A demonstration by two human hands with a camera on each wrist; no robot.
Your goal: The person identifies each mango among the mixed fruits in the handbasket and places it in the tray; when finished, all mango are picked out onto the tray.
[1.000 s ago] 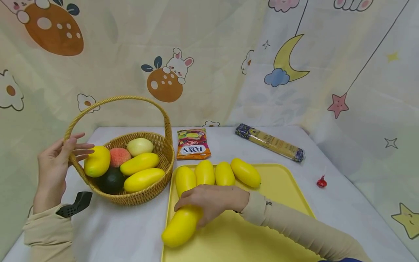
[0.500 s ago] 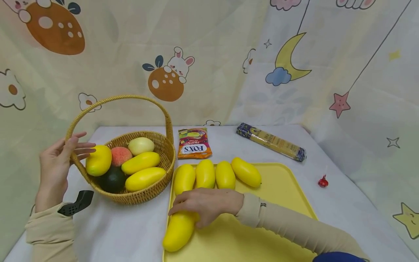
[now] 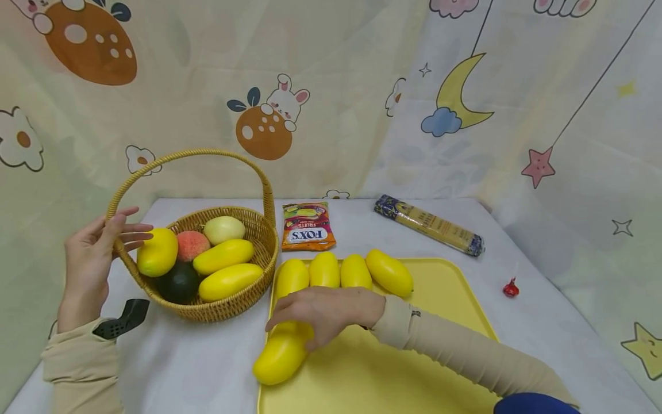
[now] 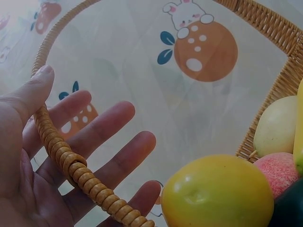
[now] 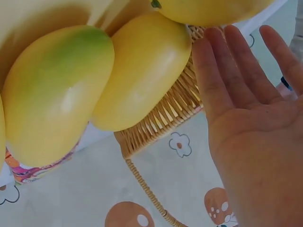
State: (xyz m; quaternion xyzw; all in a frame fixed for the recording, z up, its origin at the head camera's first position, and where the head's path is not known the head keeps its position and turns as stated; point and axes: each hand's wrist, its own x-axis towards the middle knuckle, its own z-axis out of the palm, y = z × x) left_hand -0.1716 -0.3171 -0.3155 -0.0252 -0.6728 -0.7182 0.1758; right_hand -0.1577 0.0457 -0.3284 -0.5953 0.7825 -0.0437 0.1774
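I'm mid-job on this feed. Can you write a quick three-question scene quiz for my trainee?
1. In the head view, how many yellow fruits lie in a row beyond the right hand, at the tray's far edge?
2. True or false: the dark fruit is in the basket.
3. Fill in: in the left wrist view, the basket's ____ passes in front of the left hand's fingers.

Key: 1. Four. 2. True. 3. Handle.
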